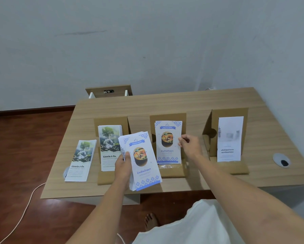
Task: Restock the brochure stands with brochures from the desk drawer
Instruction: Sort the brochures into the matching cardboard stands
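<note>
Wood tabletop (200,103) against wall: blue food brochures (144,164) are gripped by left hand (124,164) over front edge as supply; right hand (190,144) pinches the middle stand's stack (168,143), likely squaring it.

Three cardboard brochure stands line the wooden desk (191,103): a left stand (110,120), a middle stand (167,117) and a right stand (230,113). Four lots of brochures show: tree brochures (109,147) in the left stand, a loose tree-brochure pile (80,162) near the desk's left edge, food brochures (168,141) in the middle stand, and a fanned food-brochure stack (144,166) held above the front edge. One white brochure (229,138) fills the right stand. Two hands are visible, and one open drawer (109,91) beyond the far left corner
</note>
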Demonstrator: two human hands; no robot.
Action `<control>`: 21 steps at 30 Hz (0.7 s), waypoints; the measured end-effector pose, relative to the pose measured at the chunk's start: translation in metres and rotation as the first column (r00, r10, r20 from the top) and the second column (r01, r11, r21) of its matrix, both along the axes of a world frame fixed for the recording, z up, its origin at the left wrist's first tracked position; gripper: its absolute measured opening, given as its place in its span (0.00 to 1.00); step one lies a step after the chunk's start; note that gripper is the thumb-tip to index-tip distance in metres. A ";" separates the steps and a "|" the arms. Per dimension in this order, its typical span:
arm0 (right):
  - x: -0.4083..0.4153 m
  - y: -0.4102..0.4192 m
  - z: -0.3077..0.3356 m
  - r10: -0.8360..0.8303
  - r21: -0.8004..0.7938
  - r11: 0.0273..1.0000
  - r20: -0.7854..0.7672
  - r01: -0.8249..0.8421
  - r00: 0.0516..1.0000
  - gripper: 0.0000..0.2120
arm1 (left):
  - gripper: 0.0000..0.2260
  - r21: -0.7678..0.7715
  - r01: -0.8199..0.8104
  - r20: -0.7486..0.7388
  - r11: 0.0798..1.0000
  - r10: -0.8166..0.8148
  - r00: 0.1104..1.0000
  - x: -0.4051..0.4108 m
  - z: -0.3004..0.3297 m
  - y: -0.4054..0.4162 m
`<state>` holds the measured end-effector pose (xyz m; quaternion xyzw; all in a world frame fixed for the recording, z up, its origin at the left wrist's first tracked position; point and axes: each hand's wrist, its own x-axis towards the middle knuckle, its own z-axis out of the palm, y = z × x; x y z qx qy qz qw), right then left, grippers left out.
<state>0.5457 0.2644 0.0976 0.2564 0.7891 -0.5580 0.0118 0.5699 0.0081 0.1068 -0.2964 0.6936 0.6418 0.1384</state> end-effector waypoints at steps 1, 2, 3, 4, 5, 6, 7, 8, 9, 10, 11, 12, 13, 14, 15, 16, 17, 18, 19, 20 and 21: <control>0.001 -0.001 0.000 0.001 0.021 1.000 -0.001 -0.001 1.000 0.06 | 0.15 -0.003 0.003 0.003 1.000 -0.003 1.000 -0.001 -0.001 0.000; 0.001 -0.002 -0.001 -0.005 0.037 0.999 0.002 0.005 1.000 0.06 | 0.15 -0.006 0.006 0.003 1.000 -0.006 1.000 -0.001 -0.002 0.001; 0.001 -0.002 -0.002 -0.016 0.053 0.998 0.002 0.016 1.000 0.05 | 0.15 -0.007 0.009 0.004 1.000 -0.009 1.000 -0.001 -0.003 0.001; 0.001 -0.003 -0.003 -0.031 0.071 0.997 0.004 0.030 1.000 0.05 | 0.15 -0.006 0.008 0.004 1.000 -0.008 1.000 -0.002 -0.004 0.002; 0.001 -0.004 -0.003 -0.046 0.087 0.995 0.006 0.046 0.999 0.05 | 0.15 -0.004 0.008 0.004 1.000 -0.008 1.000 -0.003 -0.004 0.002; 0.002 -0.005 -0.003 -0.058 0.095 0.994 0.011 0.057 0.998 0.05 | 0.15 -0.001 0.006 0.001 1.000 -0.006 1.000 -0.003 -0.004 0.003; 0.002 -0.006 -0.003 -0.065 0.101 0.993 0.020 0.063 0.998 0.05 | 0.15 0.003 0.006 -0.001 1.000 -0.006 1.000 -0.004 -0.005 0.003; 0.003 -0.008 -0.003 -0.075 0.107 0.992 0.027 0.072 0.997 0.05 | 0.14 0.009 0.006 -0.004 1.000 -0.006 1.000 -0.005 -0.006 0.004; 0.003 -0.008 -0.003 -0.091 0.111 0.990 0.034 0.087 0.995 0.05 | 0.14 0.014 0.007 -0.008 1.000 -0.007 1.000 -0.006 -0.007 0.004; 0.004 -0.009 -0.004 -0.110 0.110 0.988 0.039 0.106 0.993 0.05 | 0.14 0.017 0.006 -0.012 1.000 -0.006 1.000 -0.007 -0.008 0.004; 0.006 -0.010 -0.004 -0.126 0.104 0.987 0.041 0.121 0.991 0.07 | 0.14 0.020 0.006 -0.016 1.000 -0.006 1.000 -0.007 -0.010 0.005; 0.008 -0.012 -0.004 -0.136 0.091 0.987 0.033 0.132 0.990 0.09 | 0.14 0.022 0.005 -0.021 1.000 -0.004 1.000 -0.008 -0.011 0.005; 0.011 -0.014 -0.003 -0.138 0.075 0.988 0.019 0.137 0.990 0.10 | 0.14 0.026 0.000 -0.023 1.000 0.001 1.000 -0.008 -0.012 0.006; 0.013 -0.017 -0.002 -0.133 0.061 0.989 0.000 0.133 0.991 0.11 | 0.14 0.031 -0.007 -0.023 0.999 0.008 1.000 -0.008 -0.013 0.007; 0.016 -0.020 0.000 -0.115 0.054 0.992 -0.017 0.116 0.993 0.11 | 0.14 0.037 -0.014 -0.023 0.999 0.015 1.000 -0.008 -0.014 0.008; 0.019 -0.024 0.003 -0.087 0.049 0.995 -0.030 0.089 0.996 0.10 | 0.15 0.043 -0.021 -0.022 0.999 0.022 1.000 -0.008 -0.015 0.010; 0.021 -0.029 0.006 -0.053 0.038 0.998 -0.035 0.055 0.998 0.09 | 0.15 0.044 -0.026 -0.019 0.999 0.027 0.999 -0.007 -0.015 0.011; 0.022 -0.034 0.008 -0.016 0.017 1.000 -0.038 0.017 0.999 0.09 | 0.15 0.042 -0.031 -0.020 0.999 0.032 0.999 -0.005 -0.015 0.012; 0.023 -0.039 0.009 0.026 -0.010 1.000 -0.033 -0.026 0.999 0.11 | 0.15 0.037 -0.035 -0.024 0.999 0.036 0.999 -0.004 -0.015 0.014; 0.024 -0.043 0.011 0.083 -0.036 0.996 -0.018 -0.083 0.996 0.13 | 0.16 0.036 -0.044 -0.027 0.998 0.045 0.999 -0.001 -0.014 0.014; 0.023 -0.047 0.012 0.151 -0.062 0.987 0.016 -0.150 0.988 0.15 | 0.15 0.034 -0.055 -0.032 0.998 0.056 0.998 0.002 -0.013 0.014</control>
